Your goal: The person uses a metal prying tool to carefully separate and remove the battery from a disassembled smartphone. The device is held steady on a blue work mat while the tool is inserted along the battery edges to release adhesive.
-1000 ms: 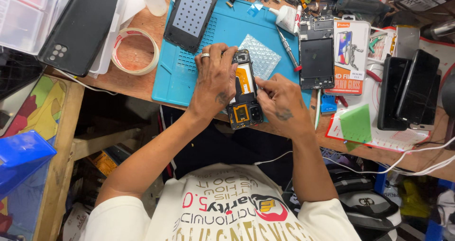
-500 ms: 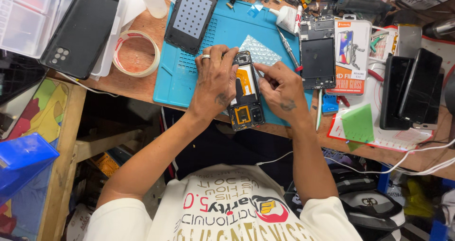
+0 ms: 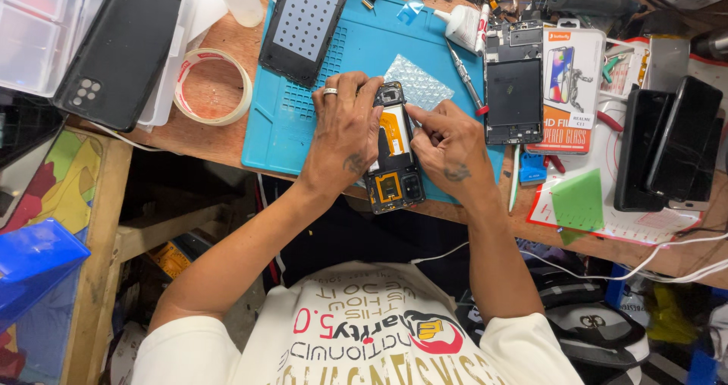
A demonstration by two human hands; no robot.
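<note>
Single view, head-mounted, looking steeply down over the wearer's chest at the bench edge. Faces forward and down: shirt (image 3: 364, 339) near at bottom, blue mat (image 3: 303, 120) far at centre top. Close range; both forearms fill the middle. Frame spans from a plastic bin (image 3: 30, 21) far left to dark phones (image 3: 675, 142) right. No second view.
</note>
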